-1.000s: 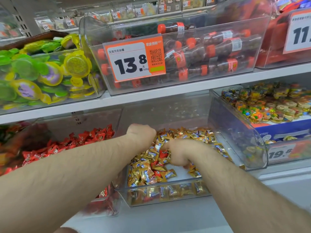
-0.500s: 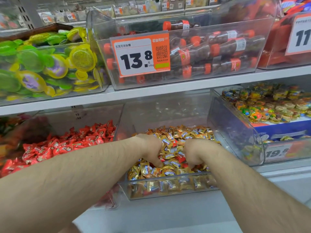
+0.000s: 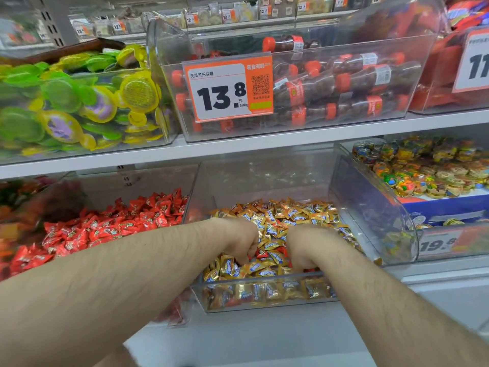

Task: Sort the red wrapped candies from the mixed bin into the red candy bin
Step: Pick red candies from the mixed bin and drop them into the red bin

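The red candy bin, heaped with red sweets, sits left of the left hand, whose curled fingers dig into the mixed bin. A red wrapped candy lies between it and the right hand; what either hand holds cannot be told.

clear glossy plastic mixed bin, shiny foil candy wrappers, paper price tag

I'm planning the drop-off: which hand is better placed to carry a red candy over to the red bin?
Probably the left hand: it digs on the mixed bin's left side, beside the red candy bin. The right hand would have to cross over it.
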### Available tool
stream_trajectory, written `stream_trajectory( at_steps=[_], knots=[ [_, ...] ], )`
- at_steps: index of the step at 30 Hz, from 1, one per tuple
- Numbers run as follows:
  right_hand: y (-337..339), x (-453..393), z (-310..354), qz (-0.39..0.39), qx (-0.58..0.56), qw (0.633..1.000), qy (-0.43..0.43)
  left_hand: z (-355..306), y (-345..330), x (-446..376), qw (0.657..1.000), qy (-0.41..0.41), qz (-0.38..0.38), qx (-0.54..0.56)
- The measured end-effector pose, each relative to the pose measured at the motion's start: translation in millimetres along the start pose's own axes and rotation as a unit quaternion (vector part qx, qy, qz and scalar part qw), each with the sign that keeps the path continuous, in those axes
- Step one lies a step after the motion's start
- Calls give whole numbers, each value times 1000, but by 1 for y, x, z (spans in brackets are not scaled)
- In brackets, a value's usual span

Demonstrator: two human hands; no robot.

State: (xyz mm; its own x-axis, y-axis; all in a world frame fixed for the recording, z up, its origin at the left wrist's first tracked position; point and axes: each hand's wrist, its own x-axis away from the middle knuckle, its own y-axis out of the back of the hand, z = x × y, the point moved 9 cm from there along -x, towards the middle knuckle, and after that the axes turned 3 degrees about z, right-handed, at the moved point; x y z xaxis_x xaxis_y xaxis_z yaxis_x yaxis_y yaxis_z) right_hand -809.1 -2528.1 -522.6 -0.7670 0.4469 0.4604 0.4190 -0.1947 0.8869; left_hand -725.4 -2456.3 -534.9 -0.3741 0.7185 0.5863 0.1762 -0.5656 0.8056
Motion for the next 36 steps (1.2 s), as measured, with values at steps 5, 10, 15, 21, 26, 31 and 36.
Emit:
stream_trajectory(
  at_steps=[5, 10, 15, 21, 26, 31, 36],
  knots=[
    [21, 8, -9, -9, -163, 984, 68, 19, 26, 16, 958, 12, -70, 277],
    [43, 12, -19, -19, -610, 784, 117, 22, 23, 22, 656, 14, -15, 754],
    [40, 19, -3, 122, -894, 416, 113, 17, 25, 23, 531, -24, -10, 847],
    [34, 13, -8, 94, -920, 370, 94, 19, 17, 23, 699, 31, -25, 714],
    [31, 1, -28, -22, -695, 718, 25, 4, 25, 15, 983, 12, -131, 131],
    [23, -2, -2, -9, -225, 973, 45, -9, 8, -5, 996, 47, -74, 12],
    [-2, -7, 4, 63, -113, 991, 27, -11, 6, -7, 996, 61, -60, -20]
  ],
)
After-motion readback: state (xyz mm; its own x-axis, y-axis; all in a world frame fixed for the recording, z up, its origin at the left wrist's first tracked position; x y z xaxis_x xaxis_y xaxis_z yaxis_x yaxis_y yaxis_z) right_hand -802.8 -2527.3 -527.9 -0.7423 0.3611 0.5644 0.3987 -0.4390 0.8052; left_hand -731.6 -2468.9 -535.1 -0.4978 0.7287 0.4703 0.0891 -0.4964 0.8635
